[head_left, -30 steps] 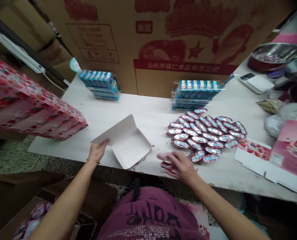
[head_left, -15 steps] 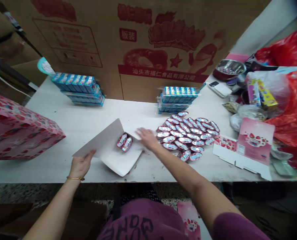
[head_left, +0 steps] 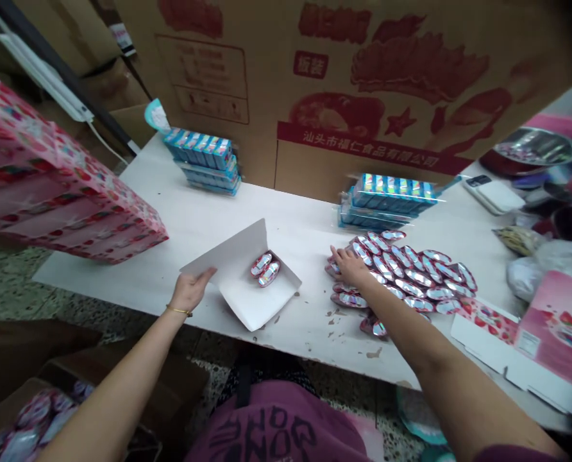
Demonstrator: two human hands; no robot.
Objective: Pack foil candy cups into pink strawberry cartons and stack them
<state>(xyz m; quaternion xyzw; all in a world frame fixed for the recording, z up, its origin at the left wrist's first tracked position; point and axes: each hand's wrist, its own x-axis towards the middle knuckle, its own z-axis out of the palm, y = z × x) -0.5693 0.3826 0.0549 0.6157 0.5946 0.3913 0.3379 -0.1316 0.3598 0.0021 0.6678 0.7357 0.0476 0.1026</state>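
My left hand (head_left: 193,290) is closed on the edge of the raised lid of a white-lined carton (head_left: 250,308), which lies open on the table. Inside the carton, two small oval foil-topped packs (head_left: 269,273) sit side by side near its back corner. My right hand (head_left: 351,264) is over the left end of a cluster of similar oval packs (head_left: 405,287), its fingers apart and touching the packs. The palm and forearm hide some of them.
Pink strawberry-print boxes (head_left: 69,186) are stacked at left. Blue small-box packs (head_left: 204,154) stand before a big brown carton (head_left: 315,160), with more blue packs (head_left: 392,192) further right. A flattened pink carton (head_left: 553,321), white scale (head_left: 495,194) and metal bowl (head_left: 536,147) lie at right.
My right hand has moved right, from beside the open carton to the cluster of packs. My left hand keeps hold of the lid. The camera view has shifted and tilted.
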